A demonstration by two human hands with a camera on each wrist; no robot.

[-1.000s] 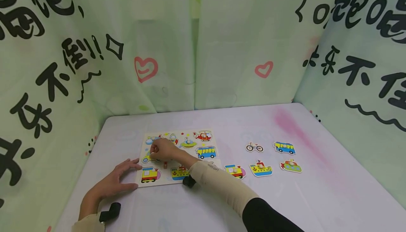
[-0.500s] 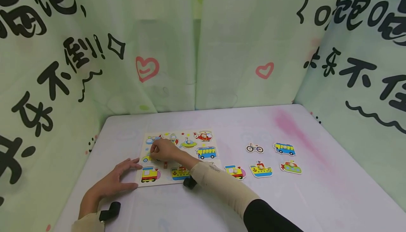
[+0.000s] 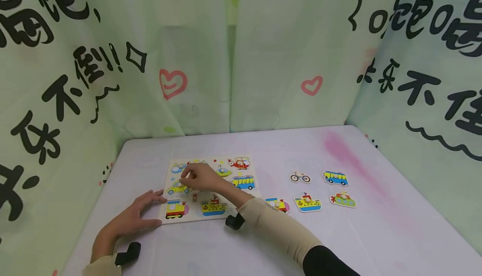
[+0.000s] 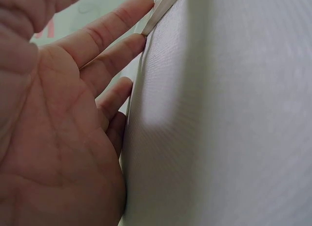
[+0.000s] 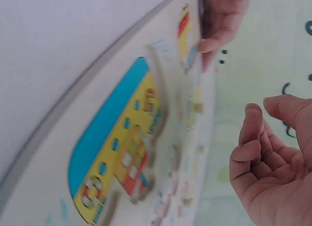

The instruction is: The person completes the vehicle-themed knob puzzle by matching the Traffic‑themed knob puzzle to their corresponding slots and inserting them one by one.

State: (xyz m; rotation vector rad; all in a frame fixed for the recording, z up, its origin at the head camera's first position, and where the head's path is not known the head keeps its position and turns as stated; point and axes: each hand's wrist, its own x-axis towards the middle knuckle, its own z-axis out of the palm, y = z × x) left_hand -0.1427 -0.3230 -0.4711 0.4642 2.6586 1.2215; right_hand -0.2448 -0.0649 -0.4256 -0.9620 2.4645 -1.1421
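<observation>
- From my remote seat, taking 12 o'clock as straight away from the person, I have the yellow car (image 3: pixel 178 189) on the board (image 3: pixel 193 218), toward its 9 o'clock side.
- The right hand (image 3: pixel 205 179) is just above the car, fingers loosely bent, thumb and forefinger narrowly parted; the right wrist view shows nothing between them.
- The left hand (image 3: pixel 129 216) is spread wide at the board's 8 o'clock edge, thumb and fingers reaching to it, gripping nothing.
- I judge the step in hand to be seating or checking the car. To do it well, I would keep the left hand as a stop, match the outline before pressing, and push down evenly near the middle, so neither end rides up.
- The car's long axis runs roughly 9 to 3 o'clock. The fingers crowd it and it is small in my view, so I cannot fairly say which end is its nose, or whether it sits flush.
- Out toward 3 o'clock, on the table (image 3: pixel 376 230), lie a bicycle (image 3: pixel 300 177), a bus (image 3: pixel 335 178), a train (image 3: pixel 276 205), a ship (image 3: pixel 307 203) and a submarine (image 3: pixel 342 200).
</observation>
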